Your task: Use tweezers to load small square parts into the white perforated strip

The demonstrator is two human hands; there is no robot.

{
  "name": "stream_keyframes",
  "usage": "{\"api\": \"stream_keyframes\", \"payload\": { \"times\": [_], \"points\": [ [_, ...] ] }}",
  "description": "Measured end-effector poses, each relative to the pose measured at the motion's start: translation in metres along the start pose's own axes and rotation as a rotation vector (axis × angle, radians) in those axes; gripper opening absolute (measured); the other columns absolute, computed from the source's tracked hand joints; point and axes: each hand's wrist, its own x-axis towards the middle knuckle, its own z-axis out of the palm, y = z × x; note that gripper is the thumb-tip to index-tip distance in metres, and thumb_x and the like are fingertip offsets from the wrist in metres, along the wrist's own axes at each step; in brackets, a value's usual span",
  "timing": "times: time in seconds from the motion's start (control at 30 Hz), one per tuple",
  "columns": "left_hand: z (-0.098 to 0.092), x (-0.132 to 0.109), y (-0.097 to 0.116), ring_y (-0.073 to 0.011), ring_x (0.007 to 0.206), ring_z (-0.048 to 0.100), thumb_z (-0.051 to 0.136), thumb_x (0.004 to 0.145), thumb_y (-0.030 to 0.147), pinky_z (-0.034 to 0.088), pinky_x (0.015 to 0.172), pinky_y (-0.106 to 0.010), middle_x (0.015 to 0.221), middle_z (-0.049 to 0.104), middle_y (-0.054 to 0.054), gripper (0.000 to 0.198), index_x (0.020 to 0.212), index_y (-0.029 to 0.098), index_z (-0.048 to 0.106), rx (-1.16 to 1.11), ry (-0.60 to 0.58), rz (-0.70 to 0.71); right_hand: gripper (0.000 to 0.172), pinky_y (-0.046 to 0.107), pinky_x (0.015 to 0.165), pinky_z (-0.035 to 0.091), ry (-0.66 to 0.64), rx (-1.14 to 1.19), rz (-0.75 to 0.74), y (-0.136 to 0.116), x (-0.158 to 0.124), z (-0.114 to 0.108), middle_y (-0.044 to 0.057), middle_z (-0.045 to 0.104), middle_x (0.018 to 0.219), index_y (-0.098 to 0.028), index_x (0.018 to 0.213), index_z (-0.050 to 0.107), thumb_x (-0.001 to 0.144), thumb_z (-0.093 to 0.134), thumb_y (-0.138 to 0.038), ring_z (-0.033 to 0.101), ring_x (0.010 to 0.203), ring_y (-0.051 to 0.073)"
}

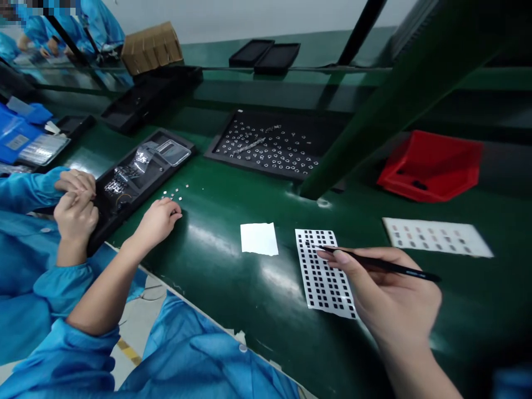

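My right hand (388, 296) is closed on black tweezers (374, 264), whose tip rests over a white sheet of small black squares (322, 277) on the green belt. My left hand (160, 219) reaches far left with fingers curled, fingertips touching the belt beside several tiny silvery parts (177, 192). I cannot tell whether it pinches one. A blank white slip (259, 239) lies between my two hands.
A co-worker's two hands (75, 202) work at a black tray (137, 177) on the left. A black tray of small metal parts (270, 147) lies farther back, a red bin (430, 165) at the right, another printed sheet (436, 236) beside it. A green post (374, 116) slants overhead.
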Motion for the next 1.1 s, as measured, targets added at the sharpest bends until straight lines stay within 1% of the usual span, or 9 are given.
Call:
{"api": "stream_keyframes", "payload": {
  "times": [0.2,0.3,0.43,0.53,0.63,0.77,0.83,0.97,1.1],
  "points": [
    [-0.007,0.008,0.006,-0.0251,0.085,0.067,0.064,0.092,0.028,0.052,0.087,-0.038,0.091,0.075,-0.009,0.014,0.082,0.022,0.072,-0.146,-0.054,0.044,0.024,0.031,0.055,0.074,-0.006,0.041,-0.039,0.003,0.0,-0.004,0.005,0.088,0.086,-0.025,0.09,0.078,0.086,0.099,-0.034,0.088,0.076,0.031],
    [-0.009,0.006,0.023,-0.0214,0.08,0.068,0.07,0.094,0.033,0.052,0.079,-0.034,0.089,0.076,-0.007,0.016,0.085,0.021,0.075,-0.279,-0.066,0.067,0.022,0.034,0.059,0.076,-0.019,0.054,-0.057,0.001,-0.001,-0.004,0.006,0.089,0.088,-0.025,0.091,0.078,0.088,0.098,-0.034,0.089,0.079,0.032],
    [-0.001,0.005,0.082,-0.0168,0.08,0.072,0.09,0.087,0.033,0.057,0.074,-0.028,0.09,0.078,-0.007,0.02,0.083,0.018,0.077,-0.962,-0.029,0.088,0.024,0.032,0.063,0.076,-0.038,0.097,-0.04,-0.004,-0.001,-0.003,0.007,0.088,0.087,-0.024,0.092,0.076,0.088,0.098,-0.033,0.089,0.08,0.032],
    [0.01,0.008,0.142,-0.0168,0.082,0.078,0.093,0.084,0.019,0.062,0.074,-0.027,0.088,0.08,-0.006,0.015,0.081,0.018,0.079,-1.35,-0.101,0.256,0.027,0.03,0.065,0.075,-0.062,0.21,-0.049,-0.006,0.0,-0.004,0.006,0.088,0.086,-0.023,0.093,0.072,0.09,0.097,-0.032,0.089,0.077,0.029],
    [0.018,0.011,0.19,-0.0191,0.083,0.083,0.09,0.087,0.01,0.068,0.076,-0.029,0.09,0.081,-0.006,0.012,0.086,0.019,0.082,-1.518,-0.216,0.412,0.027,0.029,0.064,0.075,-0.06,0.264,-0.114,-0.01,0.004,-0.007,0.005,0.089,0.087,-0.023,0.093,0.069,0.091,0.096,-0.031,0.089,0.075,0.028],
    [0.027,0.013,0.215,-0.0194,0.082,0.084,0.087,0.088,0.004,0.07,0.076,-0.029,0.092,0.082,-0.006,0.015,0.085,0.019,0.084,-1.529,-0.29,0.538,0.027,0.028,0.064,0.075,-0.006,0.285,-0.179,-0.014,0.01,-0.01,0.004,0.089,0.089,-0.024,0.093,0.068,0.091,0.095,-0.029,0.089,0.075,0.026],
    [0.034,0.012,0.216,-0.0186,0.082,0.084,0.088,0.088,0.006,0.069,0.075,-0.028,0.093,0.081,-0.006,0.014,0.088,0.02,0.086,-1.549,-0.309,0.478,0.026,0.028,0.065,0.075,-0.005,0.299,-0.195,-0.015,0.011,-0.011,0.003,0.09,0.091,-0.025,0.094,0.068,0.092,0.094,-0.027,0.089,0.075,0.026],
    [0.058,0.008,0.215,-0.0151,0.081,0.081,0.093,0.09,0.024,0.068,0.078,-0.027,0.09,0.08,-0.005,0.018,0.107,0.021,0.089,-1.704,-0.408,0.046,0.024,0.029,0.066,0.075,-0.022,0.278,-0.157,-0.01,0.008,-0.011,0.003,0.09,0.094,-0.025,0.096,0.069,0.093,0.093,-0.028,0.089,0.076,0.026],
    [0.075,0.007,0.218,-0.0148,0.085,0.079,0.098,0.084,0.032,0.066,0.086,-0.028,0.086,0.082,-0.007,0.025,0.101,0.016,0.089,-1.788,-0.586,-0.244,0.027,0.028,0.064,0.074,-0.032,0.269,-0.103,-0.003,0.005,-0.004,0.002,0.089,0.09,-0.024,0.096,0.069,0.092,0.094,-0.031,0.089,0.075,0.026]
  ]
}}
